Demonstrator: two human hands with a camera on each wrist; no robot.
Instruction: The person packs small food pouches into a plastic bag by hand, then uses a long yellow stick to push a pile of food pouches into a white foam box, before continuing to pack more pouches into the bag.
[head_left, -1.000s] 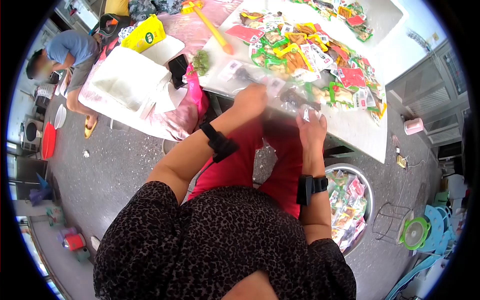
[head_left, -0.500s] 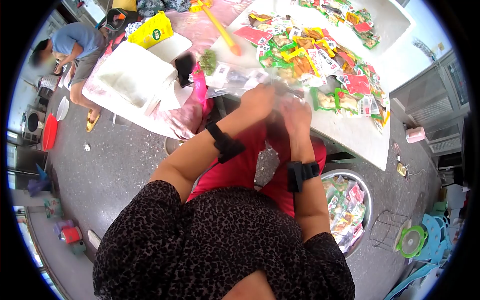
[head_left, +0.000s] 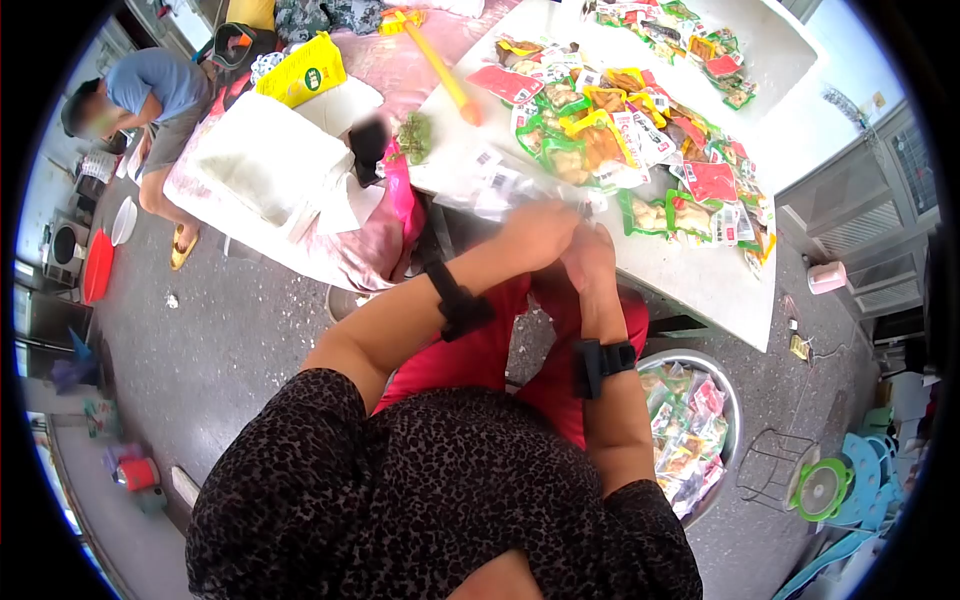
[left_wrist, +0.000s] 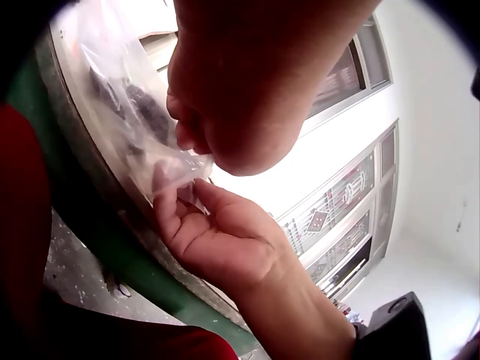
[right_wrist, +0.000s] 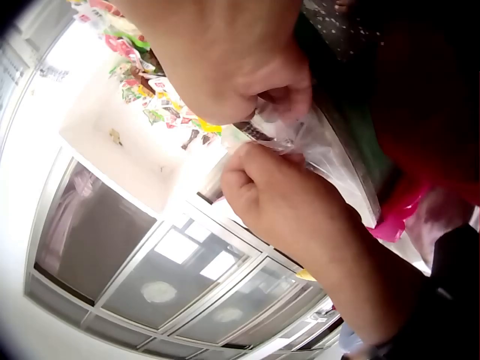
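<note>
A clear plastic bag (left_wrist: 131, 101) with dark contents hangs between my hands at the near edge of the table. My left hand (head_left: 541, 236) pinches its edge, fingers curled inward. Right beside it, my right hand (head_left: 592, 262) grips the same edge between thumb and fingers. In the left wrist view the right hand (left_wrist: 221, 236) shows from the palm side, with the film bunched at its fingertips. The right wrist view shows the left hand (right_wrist: 277, 187) close against the right hand (right_wrist: 247, 75), partly hiding the bag.
Several colourful food packets (head_left: 605, 130) are heaped on the white table (head_left: 720, 285). A metal basin (head_left: 737, 400) of packets stands on the floor at right. To the left are a pink-covered surface (head_left: 345, 235), a yellow packet (head_left: 305, 70) and a yellow stick (head_left: 440, 65). Another person (head_left: 155, 95) sits far left.
The right hand has moved left, drawing the bag off the packets, and the hands now meet at its edge. The left hand has shifted right and slightly nearer the body.
</note>
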